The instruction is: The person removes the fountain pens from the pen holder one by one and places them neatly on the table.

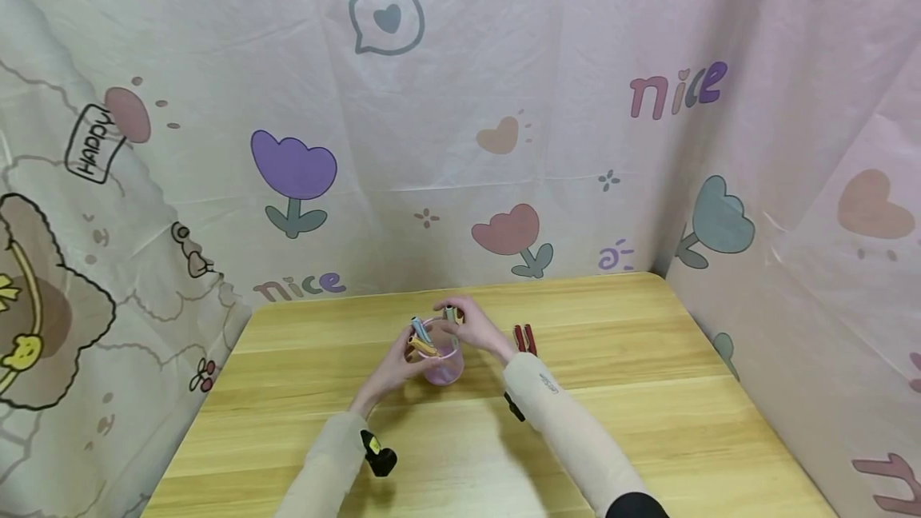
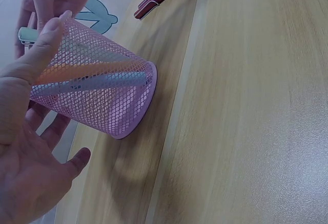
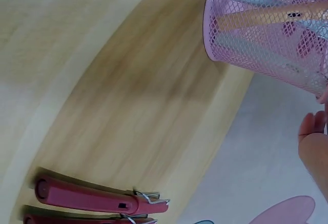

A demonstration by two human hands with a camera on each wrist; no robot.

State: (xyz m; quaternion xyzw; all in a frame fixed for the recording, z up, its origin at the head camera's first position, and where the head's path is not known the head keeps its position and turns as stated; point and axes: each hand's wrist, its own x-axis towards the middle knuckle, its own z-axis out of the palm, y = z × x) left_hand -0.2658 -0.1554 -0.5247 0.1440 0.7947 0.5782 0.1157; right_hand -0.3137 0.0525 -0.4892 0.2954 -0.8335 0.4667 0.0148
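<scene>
A pink mesh pen cup [image 1: 444, 370] stands upright on the wooden table. My left hand [image 1: 398, 366] grips it near the rim, thumb over the edge in the left wrist view. Inside lean an orange pen [image 2: 87, 71] and a light blue pen [image 2: 110, 81], both visible through the mesh. Over the far right of the rim, my right hand [image 1: 471, 328] pinches a pale green pen [image 2: 27, 35] by its upper end. The lower part of that pen is inside the cup. The right fingertips are partly hidden in the head view.
Two red pens [image 1: 525, 339] with metal clips lie side by side on the table, right of the cup. The wooden table [image 1: 302, 390] ends at a printed cloth backdrop [image 1: 417, 102] behind and at both sides.
</scene>
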